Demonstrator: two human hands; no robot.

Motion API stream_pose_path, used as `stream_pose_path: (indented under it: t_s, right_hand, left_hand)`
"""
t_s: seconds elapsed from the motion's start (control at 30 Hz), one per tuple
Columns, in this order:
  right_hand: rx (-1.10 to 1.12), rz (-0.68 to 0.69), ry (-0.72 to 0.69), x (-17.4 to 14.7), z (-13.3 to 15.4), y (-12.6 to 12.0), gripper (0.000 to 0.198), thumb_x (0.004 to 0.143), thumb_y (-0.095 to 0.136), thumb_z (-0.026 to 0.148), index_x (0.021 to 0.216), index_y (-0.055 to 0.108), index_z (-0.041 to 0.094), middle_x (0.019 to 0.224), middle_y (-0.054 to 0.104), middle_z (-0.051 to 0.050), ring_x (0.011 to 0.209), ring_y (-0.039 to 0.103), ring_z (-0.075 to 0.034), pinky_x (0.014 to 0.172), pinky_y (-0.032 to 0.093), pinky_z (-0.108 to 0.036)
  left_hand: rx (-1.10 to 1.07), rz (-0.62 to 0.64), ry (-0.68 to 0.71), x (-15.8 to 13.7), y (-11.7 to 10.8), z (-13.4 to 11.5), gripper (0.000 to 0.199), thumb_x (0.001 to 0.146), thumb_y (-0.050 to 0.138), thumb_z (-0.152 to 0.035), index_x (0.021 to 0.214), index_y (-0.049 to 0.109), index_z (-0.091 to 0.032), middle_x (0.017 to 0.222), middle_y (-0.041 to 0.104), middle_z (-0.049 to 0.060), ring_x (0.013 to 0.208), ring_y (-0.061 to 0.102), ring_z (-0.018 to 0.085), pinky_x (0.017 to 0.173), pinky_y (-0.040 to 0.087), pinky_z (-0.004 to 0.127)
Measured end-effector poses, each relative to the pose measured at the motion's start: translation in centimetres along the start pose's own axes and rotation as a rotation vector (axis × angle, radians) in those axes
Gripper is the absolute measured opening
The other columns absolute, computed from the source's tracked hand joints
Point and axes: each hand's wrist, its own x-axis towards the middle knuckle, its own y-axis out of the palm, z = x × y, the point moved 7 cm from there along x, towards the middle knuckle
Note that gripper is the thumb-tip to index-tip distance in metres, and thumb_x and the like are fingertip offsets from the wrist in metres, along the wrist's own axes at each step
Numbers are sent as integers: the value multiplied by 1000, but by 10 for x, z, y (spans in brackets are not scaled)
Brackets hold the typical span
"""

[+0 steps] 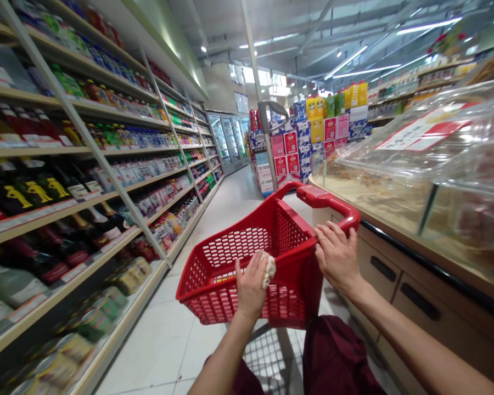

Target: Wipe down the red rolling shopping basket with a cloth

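Note:
A red shopping cart (247,302) with perforated basket walls stands in front of me, turned at an angle. My left hand (251,280) is over the basket's near side, fingers closed and bent forward. On its thumb side is a whitish, lumpy thing (268,270), which the hand appears to grip; its kind is unclear. My right hand (337,255) is wrapped over the cart near the lower end of its red handle (348,216), its fingertips on the red plastic. Part of a small yellow item shows through the basket's holes.
Shelves of bottles and cans (119,148) line the left side. To the right is a display counter (395,219) with clear covers and drawers below. Stacked drink cartons (288,151) and a grey post (267,148) stand ahead. Glass-door fridges (228,137) are at the far end of the tiled aisle.

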Motion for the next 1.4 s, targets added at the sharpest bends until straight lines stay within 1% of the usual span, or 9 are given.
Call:
stream_pose_path:
  t_s: [0.2,0.43,0.63,0.7,0.93,1.0,1.2,1.27,1.4]
  right_hand:
    - [20,15,-33,-2,3,-3,33,81,40,22,109,57,16,113,59,-7,112,43,-23,101,13,-47]
    - [14,3,5,-2,2,-1,34,80,39,21,110,56,15,113,58,-8,114,42,-24,101,12,-48]
    - [2,23,-34,-3,6,0,38,78,41,19,113,54,16,115,57,-7,115,40,-23,101,13,-47]
    - [-2,32,-43,-3,3,1,37,78,41,20,112,54,16,116,57,-7,115,40,-23,101,13,-46]
    - [-30,21,2,0,-3,7,34,80,40,22,110,55,14,115,57,-7,117,39,-23,100,15,-47]
    - [-33,8,13,-1,0,7,35,80,40,22,111,54,14,116,57,-8,117,38,-24,100,15,-48]
    - [-29,33,-44,-2,4,3,36,80,39,21,113,54,16,116,57,-8,116,40,-24,99,16,-47]
    - [-24,32,-47,-1,1,2,37,79,39,20,114,53,17,116,57,-7,115,41,-24,99,17,-47]
    - [-14,14,-19,-1,-1,5,39,80,38,21,116,51,17,115,57,-8,117,39,-25,99,16,-48]
  left_hand:
    - [-61,4,68,41,23,-54,35,83,41,-20,117,46,-25,124,52,3,117,43,13,108,11,41]
    - [2,21,27,-8,-7,14,33,85,34,-18,113,50,-20,117,57,9,108,51,16,106,14,45]
    - [-30,18,56,41,23,-50,35,84,38,-19,117,45,-26,125,51,3,117,42,13,106,20,41]
    - [-41,29,71,45,27,-55,37,83,38,-18,118,44,-27,126,49,2,120,40,14,106,19,42]
    - [67,-4,18,-29,-15,40,34,83,34,-13,112,52,-19,115,57,11,109,51,17,107,11,43]
    - [86,5,17,-27,-12,35,35,83,35,-13,113,51,-20,117,57,9,111,49,16,107,12,42]
    - [3,45,51,18,21,-28,38,83,38,-15,119,45,-24,128,47,5,120,39,14,107,16,41]
    - [17,56,51,7,14,-13,38,84,36,-14,119,45,-25,126,49,3,119,40,12,108,12,40]
    - [130,59,-9,-41,-18,55,35,83,36,-14,115,49,-22,121,54,8,112,48,15,108,11,39]
